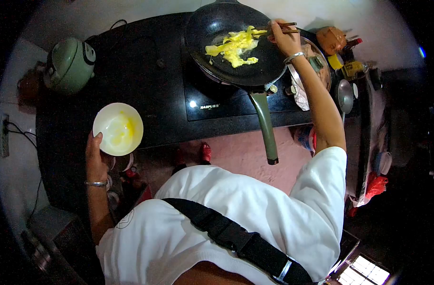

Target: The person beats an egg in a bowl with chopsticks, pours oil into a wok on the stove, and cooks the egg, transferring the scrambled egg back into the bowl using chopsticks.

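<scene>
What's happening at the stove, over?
Left hand holding white bowl. Right hand gripping chopsticks. Yellow egg spread in pan. Nothing seen blocking it.

The egg (236, 46) is coloured yellow, the pan (269, 61) black, its handle (262, 121) green. The bowl (103, 124) is coloured white, smeared yellow inside. Black is seen on the desk (162, 126), pink on the floor (240, 164).

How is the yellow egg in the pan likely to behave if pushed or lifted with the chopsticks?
The egg will probably be soft and floppy, judging by its folded, ragged shape. It may tear where its strands look thin. It might slide fairly easily, since the pan looks smooth.
</scene>
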`<state>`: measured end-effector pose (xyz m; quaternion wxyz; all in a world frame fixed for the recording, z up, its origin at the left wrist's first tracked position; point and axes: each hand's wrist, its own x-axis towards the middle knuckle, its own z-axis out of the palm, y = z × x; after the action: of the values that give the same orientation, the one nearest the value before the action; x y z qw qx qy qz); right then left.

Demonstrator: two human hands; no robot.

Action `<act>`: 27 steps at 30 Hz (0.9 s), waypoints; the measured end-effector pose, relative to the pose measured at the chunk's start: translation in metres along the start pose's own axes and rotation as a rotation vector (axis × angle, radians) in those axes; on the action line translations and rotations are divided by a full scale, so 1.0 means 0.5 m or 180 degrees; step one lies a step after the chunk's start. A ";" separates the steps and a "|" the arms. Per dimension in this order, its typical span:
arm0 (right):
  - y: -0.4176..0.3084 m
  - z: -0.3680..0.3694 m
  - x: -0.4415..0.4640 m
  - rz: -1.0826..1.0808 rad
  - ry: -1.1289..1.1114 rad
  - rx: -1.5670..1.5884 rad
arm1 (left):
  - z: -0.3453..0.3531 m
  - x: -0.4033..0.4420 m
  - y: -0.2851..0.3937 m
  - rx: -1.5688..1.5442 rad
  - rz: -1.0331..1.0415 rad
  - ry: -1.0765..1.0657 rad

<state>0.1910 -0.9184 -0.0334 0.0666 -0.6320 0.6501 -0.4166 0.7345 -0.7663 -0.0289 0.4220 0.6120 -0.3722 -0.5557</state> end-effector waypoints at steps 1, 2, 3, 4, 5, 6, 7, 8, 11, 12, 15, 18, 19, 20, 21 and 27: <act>-0.010 -0.002 -0.002 -0.0035 -0.0087 0.0003 | 0.000 0.000 0.001 0.0017 0.0016 -0.0022; -0.027 0.002 -0.007 -0.0067 -0.0170 0.0007 | 0.001 0.000 0.002 0.0052 -0.0029 0.0047; -0.037 0.013 -0.013 -0.0162 -0.0235 0.0087 | 0.005 -0.003 0.005 0.0090 -0.0073 0.0114; -0.049 0.026 -0.019 -0.0255 -0.0295 0.0166 | 0.007 -0.005 0.007 0.0129 -0.0113 0.0177; -0.056 0.035 -0.023 -0.0349 -0.0354 0.0245 | 0.006 -0.004 0.007 0.0130 -0.0110 0.0150; -0.054 0.040 -0.021 -0.0290 -0.0498 -0.0069 | 0.004 -0.003 0.008 0.0132 -0.0107 0.0123; -0.052 0.040 -0.020 -0.0231 -0.0520 -0.0043 | 0.002 -0.002 0.008 0.0134 -0.0104 0.0098; -0.051 0.040 -0.020 -0.0174 -0.0545 -0.0017 | 0.002 -0.001 0.008 0.0106 -0.0097 0.0102; -0.013 0.026 -0.011 -0.0296 -0.0291 -0.0584 | 0.000 0.000 0.005 0.0034 -0.0090 0.0099; -0.003 0.013 -0.011 -0.0113 -0.0213 -0.0404 | -0.002 0.001 0.004 0.0019 -0.0087 0.0085; -0.017 -0.068 -0.008 0.0827 -0.0362 -0.0377 | -0.010 0.004 -0.006 -0.0205 -0.0096 0.0061; -0.080 -0.114 -0.015 0.0594 -0.0253 -0.0589 | -0.016 0.007 -0.012 -0.0213 -0.0055 0.0075; -0.118 -0.122 -0.018 0.0560 -0.0208 -0.0652 | -0.016 0.008 -0.012 -0.0162 -0.0033 0.0084; -0.139 -0.121 -0.020 0.0530 -0.0164 -0.0715 | -0.013 0.005 -0.009 -0.0123 -0.0034 0.0117; -0.139 -0.109 -0.020 0.0524 -0.0114 -0.0395 | -0.007 0.000 -0.003 -0.0081 -0.0037 0.0148; -0.029 0.016 -0.032 -0.0042 -0.0650 0.0577 | -0.011 0.002 -0.003 0.0023 0.0006 -0.0021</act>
<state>0.2100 -0.9058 -0.0364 0.1865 -0.6668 0.5954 -0.4075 0.7402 -0.7661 -0.0307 0.4190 0.6113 -0.3762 -0.5560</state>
